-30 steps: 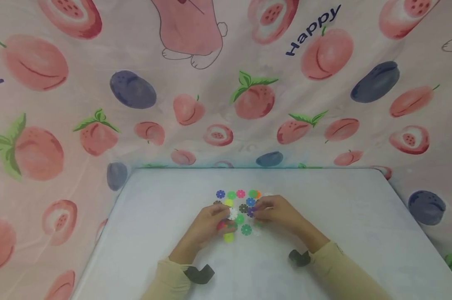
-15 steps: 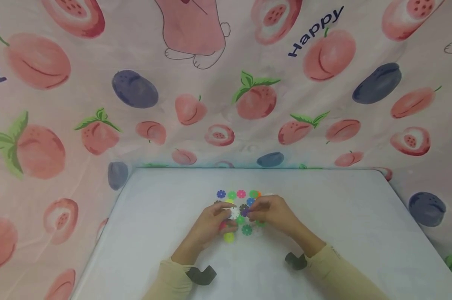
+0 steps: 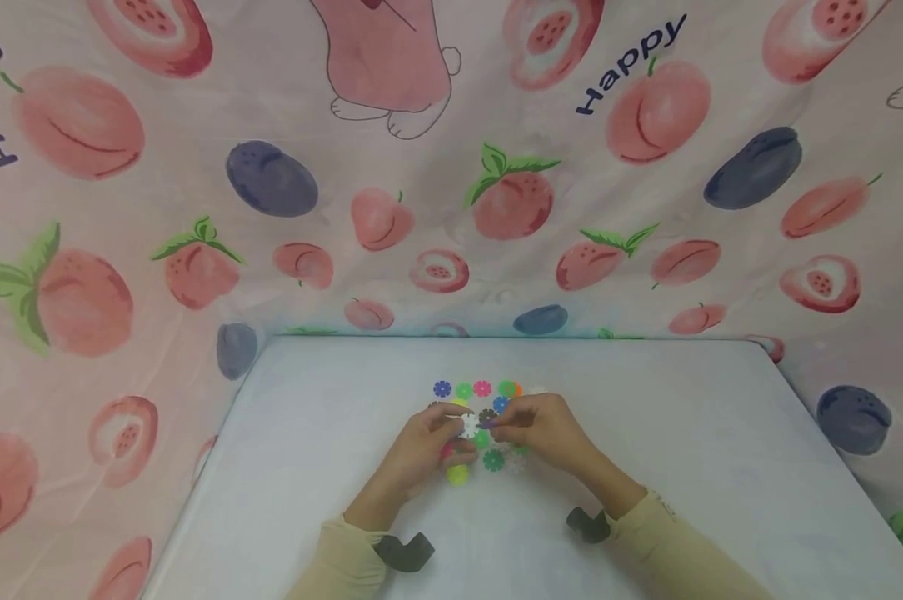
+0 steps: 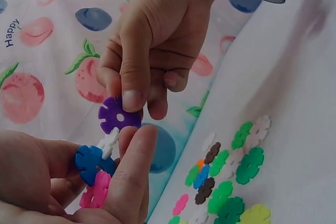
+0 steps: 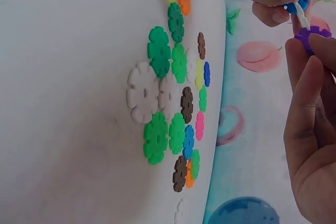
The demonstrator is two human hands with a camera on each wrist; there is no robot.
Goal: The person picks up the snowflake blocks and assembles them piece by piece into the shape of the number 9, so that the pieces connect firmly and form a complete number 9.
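Observation:
My left hand [image 3: 420, 448] grips a small chain of notched plastic snowflake discs: a white disc [image 4: 109, 142], a blue disc [image 4: 88, 162] and a pink disc [image 4: 95, 191]. Between thumb and fingers, my right hand [image 3: 552, 429] pinches a purple snowflake disc [image 4: 111, 115]. The purple disc's edge meets the edge of the white one, set at an angle to it; how deep the slots sit in each other cannot be told. Both hands are raised over the table, and fingers cover part of the chain.
Several loose discs lie flat on the white table beneath the hands, among them a dark green disc [image 3: 492, 460], a yellow disc [image 3: 457, 475] and a brown disc [image 5: 187, 104]. A fruit-patterned cloth [image 3: 436, 192] hangs behind the table [image 3: 331, 367].
My right hand has moved left with the purple disc, bringing it against the white disc. The left hand has stayed nearly in place.

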